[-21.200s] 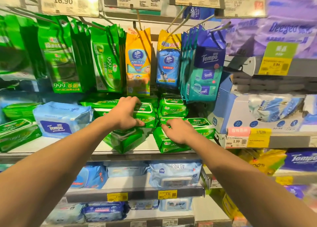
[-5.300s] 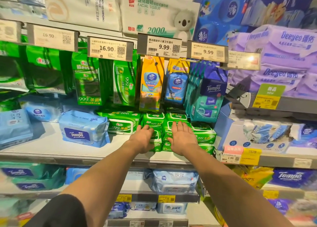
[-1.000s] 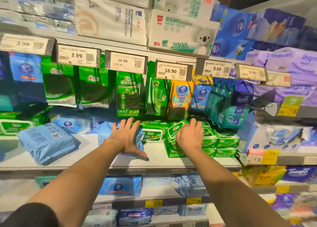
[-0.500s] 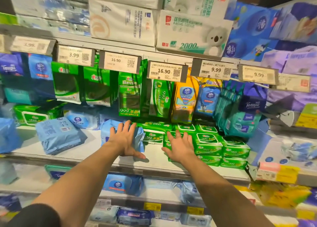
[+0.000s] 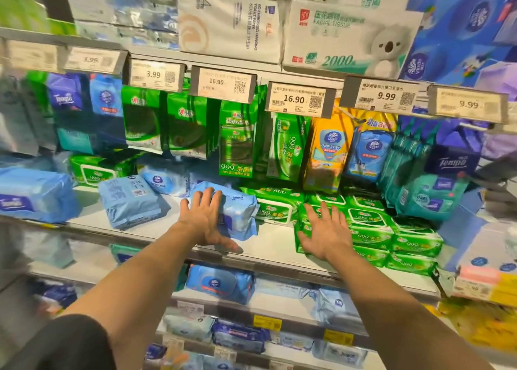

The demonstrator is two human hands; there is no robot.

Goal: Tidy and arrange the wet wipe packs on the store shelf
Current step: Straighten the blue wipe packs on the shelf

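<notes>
Though tilted, blue pack [image 5: 237, 213] crosswise

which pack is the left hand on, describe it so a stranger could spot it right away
Find the white shelf under the hanging green packs. Just left of the stacked green wipe packs lies a light blue Tempo pack, with the left hand flat on it. Unlike its blue neighbours further left, it touches the green packs.

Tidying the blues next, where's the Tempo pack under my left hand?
Mid-shelf, the Tempo pack lies tilted under the left hand, just left of the green packs.
</notes>
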